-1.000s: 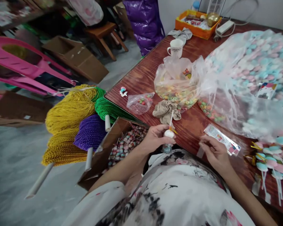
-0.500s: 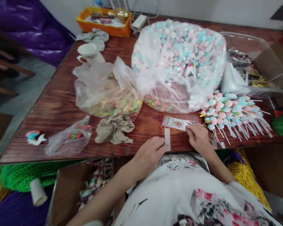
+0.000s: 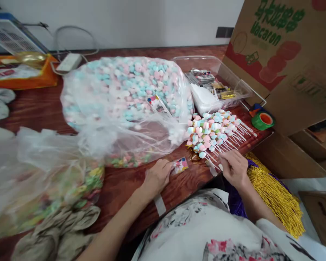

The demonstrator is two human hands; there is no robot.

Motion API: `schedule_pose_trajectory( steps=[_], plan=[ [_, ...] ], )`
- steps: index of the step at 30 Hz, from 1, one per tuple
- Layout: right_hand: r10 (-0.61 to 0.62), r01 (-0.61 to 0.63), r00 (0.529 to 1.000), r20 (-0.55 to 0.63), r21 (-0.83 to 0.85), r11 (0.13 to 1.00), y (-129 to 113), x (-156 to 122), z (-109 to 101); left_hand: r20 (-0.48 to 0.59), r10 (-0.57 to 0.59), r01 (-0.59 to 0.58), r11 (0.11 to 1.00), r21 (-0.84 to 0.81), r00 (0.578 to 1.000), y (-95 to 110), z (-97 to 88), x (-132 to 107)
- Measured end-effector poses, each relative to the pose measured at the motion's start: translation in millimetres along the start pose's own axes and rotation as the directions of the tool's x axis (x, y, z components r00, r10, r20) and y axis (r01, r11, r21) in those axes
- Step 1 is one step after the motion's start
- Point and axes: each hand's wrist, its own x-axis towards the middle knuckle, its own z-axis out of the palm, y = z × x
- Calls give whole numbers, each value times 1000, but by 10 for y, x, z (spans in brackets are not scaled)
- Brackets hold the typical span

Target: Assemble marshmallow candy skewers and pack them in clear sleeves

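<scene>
My left hand (image 3: 158, 177) is closed on one end of a small printed clear packet (image 3: 180, 165) lying on the table. Further right, my right hand (image 3: 235, 168) has its fingers curled at the lower stick ends of a heap of marshmallow skewers (image 3: 210, 132). A small white bit shows by its fingertips; whether it is held I cannot make out. The skewers are pink, white and blue on white sticks, laid side by side. Between my left wrist and the table's front edge lies a pale strip (image 3: 160, 205).
Behind my hands lies a large clear bag of marshmallows (image 3: 125, 90), with a bag of colourful candies (image 3: 78, 188) at left. A clear plastic bin (image 3: 244, 88) holds packets. Green tape (image 3: 263, 120) and a cardboard box (image 3: 277, 54) stand right; a crumpled cloth (image 3: 57, 232) lies front left.
My view has swung right. My left hand has moved from beside the pale strip onto the packet. My right hand has left the packet for the skewers' stick ends.
</scene>
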Motion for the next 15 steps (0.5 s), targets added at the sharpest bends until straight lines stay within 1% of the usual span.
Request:
schedule_pose_trajectory(
  steps=[2,4,5,6,8,10,11,13,15],
  plan=[
    [9,-12,1000,-28,-116,993,154,178,-65,-21,-2,3,999,54,1000,21,-22,-55],
    [57,-73,995,-78,-214,974,322,388,-98,-34,-17,21,993,118,999,67,-44,-108],
    [77,-97,993,-88,-246,964,396,500,-101,-41,-27,32,989,147,999,99,-49,-132],
    [86,-101,994,-67,-274,956,455,614,-92,-46,-34,41,985,168,998,136,-49,-152],
    [77,-52,995,60,-342,938,513,849,-43,-45,-61,69,978,194,997,221,-39,-181],
    [69,30,974,216,-426,904,484,1086,26,-26,-108,112,968,225,994,301,-25,-194],
    [66,69,959,274,-458,886,442,1201,57,-14,-130,130,962,239,991,332,-21,-196],
    [58,132,935,349,-494,860,322,1411,92,5,-162,156,956,250,987,366,-24,-194],
    [58,169,916,397,-512,842,191,1568,78,12,-188,180,956,233,982,362,-39,-187]
  ],
)
